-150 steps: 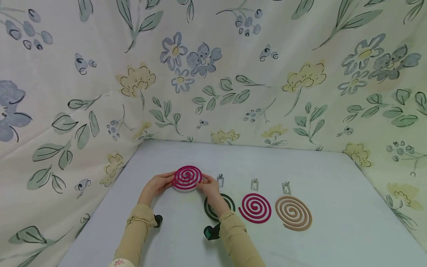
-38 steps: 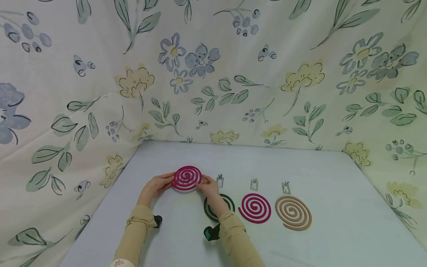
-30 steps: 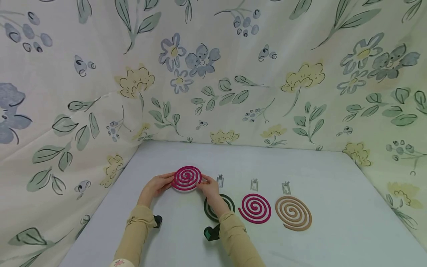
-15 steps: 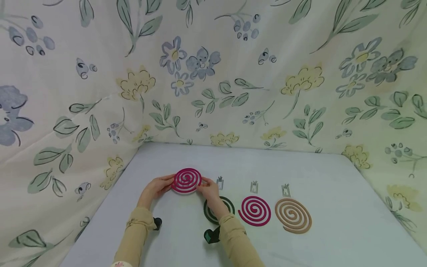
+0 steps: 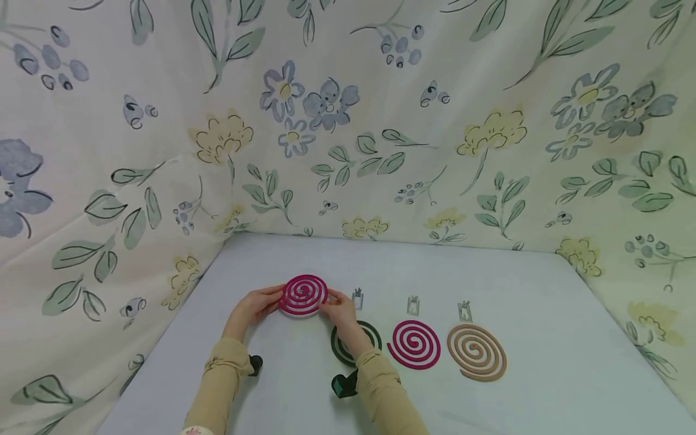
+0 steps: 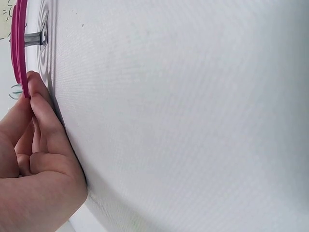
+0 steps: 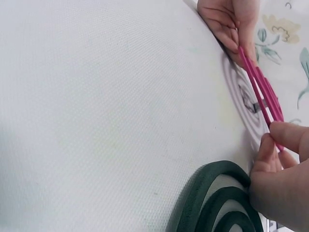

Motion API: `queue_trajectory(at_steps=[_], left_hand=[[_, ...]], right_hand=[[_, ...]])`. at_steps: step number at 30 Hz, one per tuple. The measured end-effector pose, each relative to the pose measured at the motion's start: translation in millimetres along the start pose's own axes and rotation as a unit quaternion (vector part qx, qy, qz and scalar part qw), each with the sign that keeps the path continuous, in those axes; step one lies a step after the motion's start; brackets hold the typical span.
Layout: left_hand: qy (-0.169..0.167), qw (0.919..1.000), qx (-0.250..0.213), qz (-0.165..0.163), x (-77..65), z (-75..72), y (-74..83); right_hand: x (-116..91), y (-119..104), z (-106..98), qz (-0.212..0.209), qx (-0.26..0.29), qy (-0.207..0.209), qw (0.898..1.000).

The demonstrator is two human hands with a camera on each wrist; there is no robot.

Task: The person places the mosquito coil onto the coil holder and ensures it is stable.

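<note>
A magenta mosquito coil is held level over the white table at the left. Beneath it, a small metal stand meets its middle and keeps it raised, and its spiral shadow falls on the tabletop. My left hand pinches the coil's left edge between thumb and fingers. On the opposite edge my right hand pinches it the same way, as the right wrist view shows. A dark green coil lies flat under my right wrist, partly hidden by the forearm.
To the right lie a second magenta coil and a tan coil. Behind the row of coils are three small metal stands, the nearest one just beside my right hand. A floral cloth hangs around the table's back and sides.
</note>
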State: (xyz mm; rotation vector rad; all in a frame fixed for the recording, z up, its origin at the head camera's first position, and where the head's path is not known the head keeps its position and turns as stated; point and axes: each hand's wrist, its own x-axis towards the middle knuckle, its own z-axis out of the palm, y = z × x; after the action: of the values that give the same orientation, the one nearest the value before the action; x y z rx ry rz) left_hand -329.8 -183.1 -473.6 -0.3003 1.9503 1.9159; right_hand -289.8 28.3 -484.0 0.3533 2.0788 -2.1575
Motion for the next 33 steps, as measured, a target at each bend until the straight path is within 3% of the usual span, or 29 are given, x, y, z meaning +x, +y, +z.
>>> queue_trajectory(at_steps=[6, 10, 14, 33], left_hand=[[0.01, 0.9999, 0.012, -0.002, 1.4, -0.5, -1.7], [-0.005, 0.9999, 0.011, 0.005, 2.8, -3.5, -3.0], [0.017, 0.9996, 0.022, -0.01, -0.2, 1.0, 0.7], [0.029, 0.9992, 0.019, -0.017, -0.7, 2.6, 1.9]], right_hand=[[-0.2, 0.6, 0.0, -0.007, -0.006, 0.001, 1.0], [0.0, 0.7, 0.5, -0.005, -0.007, 0.004, 1.0], [-0.3, 0.6, 0.2, -0.003, -0.002, 0.004, 1.0], [1.2, 2.3, -0.5, -0.003, -0.002, 0.0, 1.0]])
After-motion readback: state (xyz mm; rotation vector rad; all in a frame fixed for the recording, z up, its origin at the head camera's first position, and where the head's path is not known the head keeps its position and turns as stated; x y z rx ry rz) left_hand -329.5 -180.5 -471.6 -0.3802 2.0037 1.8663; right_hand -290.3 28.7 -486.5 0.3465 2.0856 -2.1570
